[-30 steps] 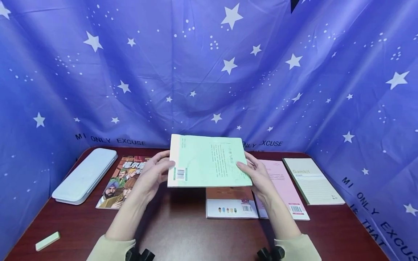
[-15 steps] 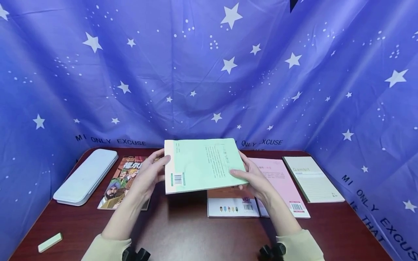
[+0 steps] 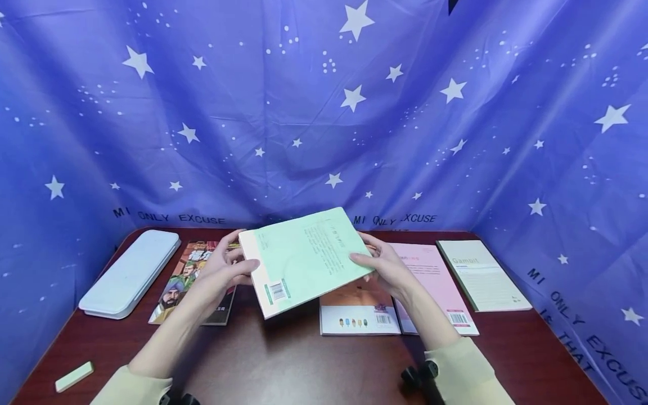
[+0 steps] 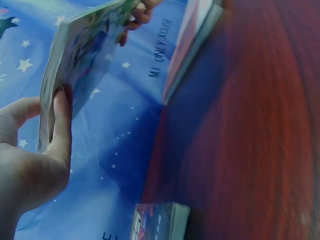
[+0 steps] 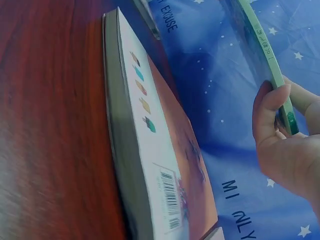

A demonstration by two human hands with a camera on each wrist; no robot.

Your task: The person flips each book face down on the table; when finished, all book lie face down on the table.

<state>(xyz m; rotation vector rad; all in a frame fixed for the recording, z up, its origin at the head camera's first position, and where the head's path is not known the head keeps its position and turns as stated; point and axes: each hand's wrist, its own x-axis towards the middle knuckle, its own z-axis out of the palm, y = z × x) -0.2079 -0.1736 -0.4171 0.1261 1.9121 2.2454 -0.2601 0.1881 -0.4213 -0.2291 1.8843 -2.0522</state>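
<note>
A light green book (image 3: 298,261) is held above the table, tilted, its barcode corner lower left in the head view. My left hand (image 3: 223,270) grips its pale left edge, thumb on the upper cover and fingers beneath. On the opposite side my right hand (image 3: 387,267) pinches the right edge, thumb on top. The left wrist view shows the green book (image 4: 80,55) edge-on between thumb and fingers. In the right wrist view its green spine (image 5: 267,52) runs up from the right hand (image 5: 285,130). Below lies a brown-and-white book (image 3: 354,318), partly covered by the green one.
A pink book (image 3: 435,281) and a cream Gambit notebook (image 3: 483,275) lie at the right. To the left are a comic-style book (image 3: 177,281), a white case (image 3: 131,273) and a small pale green eraser-like block (image 3: 74,377). A blue starry curtain (image 3: 304,112) surrounds the table.
Both hands have shifted the green book left and turned it counterclockwise, so its left end now sits lower and nearer. The grip on both edges stays.
</note>
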